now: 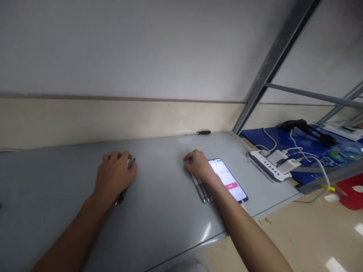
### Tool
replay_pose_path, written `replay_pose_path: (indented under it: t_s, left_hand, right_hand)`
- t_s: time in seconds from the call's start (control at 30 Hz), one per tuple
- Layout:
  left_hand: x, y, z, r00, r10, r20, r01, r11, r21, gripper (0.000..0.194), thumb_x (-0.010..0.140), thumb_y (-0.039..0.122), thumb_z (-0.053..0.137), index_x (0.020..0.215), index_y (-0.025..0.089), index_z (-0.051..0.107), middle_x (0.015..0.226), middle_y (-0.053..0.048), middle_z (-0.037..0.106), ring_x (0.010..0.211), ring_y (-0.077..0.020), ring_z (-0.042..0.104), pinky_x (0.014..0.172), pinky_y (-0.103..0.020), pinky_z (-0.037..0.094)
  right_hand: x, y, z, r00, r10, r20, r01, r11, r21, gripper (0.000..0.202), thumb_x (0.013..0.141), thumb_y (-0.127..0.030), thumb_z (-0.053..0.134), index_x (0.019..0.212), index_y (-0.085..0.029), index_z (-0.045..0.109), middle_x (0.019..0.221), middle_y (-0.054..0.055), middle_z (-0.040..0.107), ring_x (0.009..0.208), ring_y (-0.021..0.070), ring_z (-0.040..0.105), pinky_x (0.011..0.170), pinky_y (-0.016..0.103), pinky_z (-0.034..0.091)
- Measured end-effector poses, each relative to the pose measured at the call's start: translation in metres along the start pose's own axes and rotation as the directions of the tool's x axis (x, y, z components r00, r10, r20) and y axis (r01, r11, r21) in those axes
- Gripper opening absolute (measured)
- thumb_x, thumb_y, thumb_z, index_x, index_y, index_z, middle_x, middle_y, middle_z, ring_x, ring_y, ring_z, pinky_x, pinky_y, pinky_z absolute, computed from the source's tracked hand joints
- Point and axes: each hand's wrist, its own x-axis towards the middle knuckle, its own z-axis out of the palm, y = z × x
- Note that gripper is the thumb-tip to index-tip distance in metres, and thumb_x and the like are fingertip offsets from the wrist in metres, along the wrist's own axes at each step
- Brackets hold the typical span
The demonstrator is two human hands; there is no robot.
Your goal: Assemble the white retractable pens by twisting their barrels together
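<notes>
On the grey table (159,211), my left hand (115,172) is wrapped over dark pens (121,197), whose ends show below the palm and beside the thumb. To the right, my right hand (197,164) has its fingers curled together at the upper ends of several grey pens (200,189) lying side by side. Those fingers partly hide the pen tops. A lit phone (234,185) showing a timer lies just right of these pens, partly behind my right forearm.
A screwdriver (204,132) lies by the wall. A white power strip (268,166) with chargers and cables sits at the table's right end. Beyond a slanted metal post (255,88) are a blue surface (255,134) and a black strapped item. A red stool (351,192) stands lower right.
</notes>
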Motion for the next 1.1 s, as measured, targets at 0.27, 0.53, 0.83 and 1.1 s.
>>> replay_pose_path:
  t_s: [0.27,0.53,0.83,1.1]
  left_hand:
    - [-0.003,0.011,-0.018,0.997,-0.016,0.072,0.009,0.995,0.097,0.02,0.088,0.029,0.046,0.083,0.016,0.06,0.094,-0.017,0.066,0.101,-0.0403,0.054,0.074,-0.048,0.046]
    - [-0.006,0.02,-0.009,0.992,0.081,0.095,-0.094,0.985,0.145,0.025,0.085,0.032,0.049,0.077,0.015,0.065,0.1,-0.017,0.065,0.104,-0.0383,0.052,0.079,-0.048,0.045]
    - [-0.017,0.05,0.004,0.92,0.391,0.006,-0.341,0.809,-0.479,0.017,0.092,0.029,0.046,0.084,0.02,0.057,0.087,-0.005,0.065,0.087,-0.0215,0.059,0.08,-0.036,0.047]
    - [-0.016,0.046,0.001,0.929,0.369,0.007,-0.305,0.779,-0.548,0.027,0.097,0.039,0.04,0.094,0.02,0.059,0.093,-0.005,0.069,0.084,-0.0204,0.064,0.077,-0.034,0.048]
  right_hand:
    - [-0.004,-0.009,0.003,0.999,-0.019,-0.05,0.015,0.997,-0.07,0.03,0.078,-0.016,0.06,0.106,-0.021,0.071,0.114,0.012,0.061,0.112,0.0307,0.051,0.092,0.046,0.035]
    - [-0.009,-0.019,0.009,0.972,-0.202,-0.117,0.211,0.975,0.071,0.013,0.084,-0.017,0.062,0.093,-0.021,0.069,0.106,0.007,0.063,0.107,0.0251,0.052,0.091,0.041,0.032]
    - [-0.011,-0.019,0.014,0.868,-0.494,-0.045,0.495,0.857,0.141,0.018,0.088,-0.026,0.063,0.105,-0.02,0.068,0.1,0.005,0.069,0.097,0.0196,0.059,0.088,0.032,0.039]
    - [-0.009,-0.02,0.007,0.939,-0.335,-0.076,0.337,0.851,0.403,0.013,0.087,-0.025,0.062,0.091,-0.018,0.072,0.087,0.004,0.072,0.074,0.0144,0.06,0.07,0.026,0.041]
